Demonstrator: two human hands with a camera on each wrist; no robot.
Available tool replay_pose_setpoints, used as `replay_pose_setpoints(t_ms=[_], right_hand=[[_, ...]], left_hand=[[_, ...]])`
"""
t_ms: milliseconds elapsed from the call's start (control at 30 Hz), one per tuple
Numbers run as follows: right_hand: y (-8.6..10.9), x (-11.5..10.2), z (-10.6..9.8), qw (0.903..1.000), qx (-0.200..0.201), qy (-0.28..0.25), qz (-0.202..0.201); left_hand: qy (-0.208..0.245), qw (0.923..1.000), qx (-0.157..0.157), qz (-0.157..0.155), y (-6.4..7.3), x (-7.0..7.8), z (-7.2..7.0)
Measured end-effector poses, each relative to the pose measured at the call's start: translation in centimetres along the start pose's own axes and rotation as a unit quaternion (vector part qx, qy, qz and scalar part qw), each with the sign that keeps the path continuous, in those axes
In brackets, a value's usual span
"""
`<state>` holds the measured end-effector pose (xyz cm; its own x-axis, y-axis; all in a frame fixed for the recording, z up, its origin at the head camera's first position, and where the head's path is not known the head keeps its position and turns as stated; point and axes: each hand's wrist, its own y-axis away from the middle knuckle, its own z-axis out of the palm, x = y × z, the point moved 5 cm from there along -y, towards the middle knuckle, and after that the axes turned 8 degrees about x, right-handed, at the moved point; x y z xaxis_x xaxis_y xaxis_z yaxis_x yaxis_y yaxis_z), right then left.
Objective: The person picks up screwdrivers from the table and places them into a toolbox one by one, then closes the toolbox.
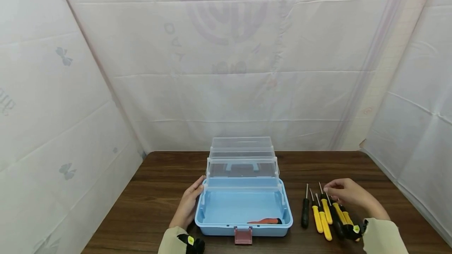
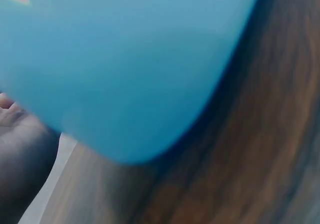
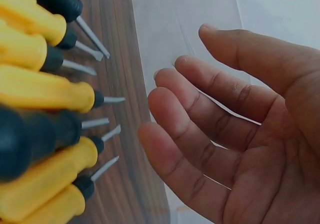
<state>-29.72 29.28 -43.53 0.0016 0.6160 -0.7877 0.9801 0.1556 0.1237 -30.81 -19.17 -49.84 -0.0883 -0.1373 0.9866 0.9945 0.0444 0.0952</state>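
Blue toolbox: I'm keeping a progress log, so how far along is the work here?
Done, it seems: the toolbox stands open with one red-handled tool inside. In hand: the left hand rests against its side; the right hand, holding nothing, is by the yellow- and black-handled screwdrivers. Remaining, probably: those, since they lie outside on the table.

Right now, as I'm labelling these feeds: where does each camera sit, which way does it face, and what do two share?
Head: on the person's head, facing forward and down at the blue box and screwdrivers; left hand and right hand show.
Left wrist: on that wrist, facing the blue box closely; part of the left hand shows at the left edge.
Right wrist: on that wrist, facing the screwdrivers; the right hand's palm shows.
Shared: head and right wrist both show the screwdrivers.
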Motion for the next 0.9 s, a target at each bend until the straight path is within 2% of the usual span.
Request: replay_pose_setpoints(t_ms=[200, 600, 900], right_hand=[[0.2, 1.4, -0.5, 0.9997, 0.002, 0.000, 0.023], [0.8, 3.5, -1.4, 0.9981, 0.001, -0.020, 0.058], [1.3, 5.2, -1.9, 0.9958, 0.015, -0.012, 0.090]], left_hand=[[-0.015, 0.9998, -0.010, 0.001, -0.1, 0.1, 0.0], [-0.032, 0.9995, -0.004, -0.004, 0.2, 0.4, 0.0], [-0.030, 0.9995, -0.011, 0.001, 0.1, 0.4, 0.1]])
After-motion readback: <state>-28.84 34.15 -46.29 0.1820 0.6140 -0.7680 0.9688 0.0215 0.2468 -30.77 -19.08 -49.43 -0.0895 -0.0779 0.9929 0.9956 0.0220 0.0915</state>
